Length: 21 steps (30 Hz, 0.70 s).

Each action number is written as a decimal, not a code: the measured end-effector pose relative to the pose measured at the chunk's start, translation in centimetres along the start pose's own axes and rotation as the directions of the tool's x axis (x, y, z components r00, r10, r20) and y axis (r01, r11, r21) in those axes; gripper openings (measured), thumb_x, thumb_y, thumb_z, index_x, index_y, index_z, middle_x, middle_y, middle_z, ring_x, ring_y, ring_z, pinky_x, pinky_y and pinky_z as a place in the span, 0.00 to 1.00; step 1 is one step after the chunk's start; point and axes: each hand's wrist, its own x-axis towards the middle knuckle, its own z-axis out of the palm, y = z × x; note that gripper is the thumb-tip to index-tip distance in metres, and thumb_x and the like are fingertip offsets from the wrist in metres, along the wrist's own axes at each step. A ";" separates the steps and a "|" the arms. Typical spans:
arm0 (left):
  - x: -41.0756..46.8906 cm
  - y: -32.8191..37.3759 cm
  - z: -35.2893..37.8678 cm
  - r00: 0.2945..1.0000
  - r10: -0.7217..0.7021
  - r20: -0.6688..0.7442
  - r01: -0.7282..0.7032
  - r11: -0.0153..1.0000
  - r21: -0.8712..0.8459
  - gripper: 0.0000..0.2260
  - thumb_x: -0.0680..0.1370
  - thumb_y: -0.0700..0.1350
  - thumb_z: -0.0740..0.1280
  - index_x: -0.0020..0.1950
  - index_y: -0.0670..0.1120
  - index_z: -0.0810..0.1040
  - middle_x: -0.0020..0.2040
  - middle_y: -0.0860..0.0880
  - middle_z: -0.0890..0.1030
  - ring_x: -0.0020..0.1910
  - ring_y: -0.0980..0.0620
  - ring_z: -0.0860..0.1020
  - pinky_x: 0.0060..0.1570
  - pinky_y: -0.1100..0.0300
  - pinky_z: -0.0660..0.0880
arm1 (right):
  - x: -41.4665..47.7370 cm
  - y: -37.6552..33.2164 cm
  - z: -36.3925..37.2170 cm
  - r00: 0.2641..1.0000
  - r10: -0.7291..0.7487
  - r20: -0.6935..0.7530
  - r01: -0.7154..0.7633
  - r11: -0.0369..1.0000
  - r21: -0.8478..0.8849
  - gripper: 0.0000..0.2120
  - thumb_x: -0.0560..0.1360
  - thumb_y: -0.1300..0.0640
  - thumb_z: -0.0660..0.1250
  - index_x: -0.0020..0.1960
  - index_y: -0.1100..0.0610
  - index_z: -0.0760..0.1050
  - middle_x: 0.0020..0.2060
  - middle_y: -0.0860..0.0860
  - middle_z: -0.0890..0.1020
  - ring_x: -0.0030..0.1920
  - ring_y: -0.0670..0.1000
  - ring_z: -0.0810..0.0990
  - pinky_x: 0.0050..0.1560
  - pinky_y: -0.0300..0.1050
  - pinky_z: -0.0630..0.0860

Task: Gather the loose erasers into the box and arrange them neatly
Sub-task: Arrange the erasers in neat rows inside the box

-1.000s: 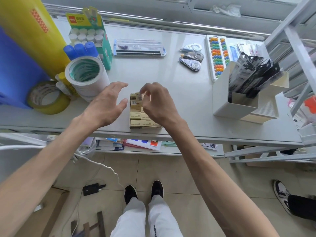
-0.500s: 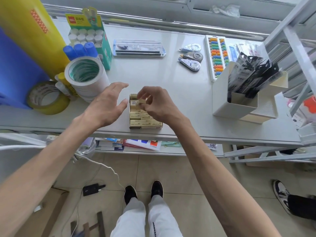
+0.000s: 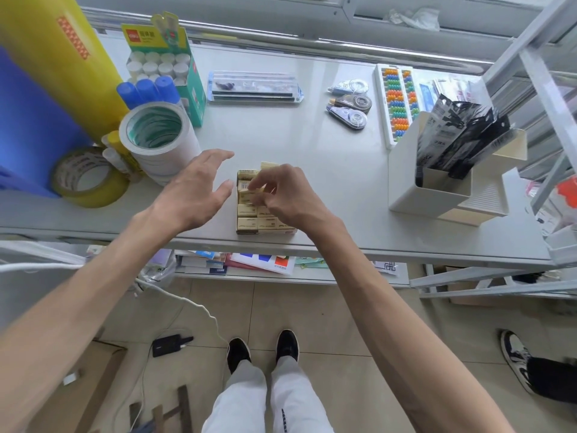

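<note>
Shallow tan cardboard box [image 3: 266, 231] of beige paper-sleeved erasers [image 3: 246, 210] at near edge of grey metal table [image 3: 327, 170], unmoved since earlier frames. Right hand [image 3: 285, 195] now lower over box, fingers curled, tips pinching one eraser at upper rows; previously raised above. Left hand [image 3: 193, 190] beside box's left edge, fingers spread wide, holding nothing, position unchanged.

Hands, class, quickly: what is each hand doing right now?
Left hand: open, fingers spread, holding nothing, beside the box.
Right hand: fingertips pinched on an eraser over the box.
</note>
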 end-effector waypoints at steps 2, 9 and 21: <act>0.0 0.0 -0.1 1.000 -0.003 -0.005 0.003 1.000 -0.002 0.22 0.81 0.47 0.62 0.75 0.49 0.63 0.74 0.50 0.66 0.73 0.51 0.64 0.71 0.54 0.60 | 0.2 0.2 0.2 1.000 0.003 -0.004 -0.003 1.000 0.007 0.07 0.72 0.64 0.73 0.49 0.58 0.85 0.40 0.51 0.79 0.38 0.46 0.76 0.38 0.32 0.71; 0.0 0.0 -0.1 1.000 -0.002 -0.011 0.002 1.000 0.003 0.22 0.81 0.47 0.62 0.75 0.49 0.63 0.74 0.50 0.66 0.73 0.50 0.65 0.71 0.52 0.61 | 0.4 0.4 0.4 0.999 0.039 0.004 -0.040 0.999 0.037 0.06 0.71 0.62 0.76 0.48 0.59 0.83 0.38 0.50 0.79 0.36 0.43 0.75 0.36 0.31 0.71; 0.3 0.1 0.3 1.000 0.004 -0.008 -0.004 1.000 0.001 0.22 0.81 0.47 0.62 0.75 0.49 0.64 0.74 0.50 0.66 0.73 0.51 0.64 0.71 0.52 0.61 | 0.5 -0.1 -1.3 0.987 0.104 -0.121 -0.041 0.900 0.435 0.07 0.74 0.68 0.68 0.52 0.65 0.80 0.38 0.53 0.82 0.43 0.54 0.86 0.45 0.46 0.83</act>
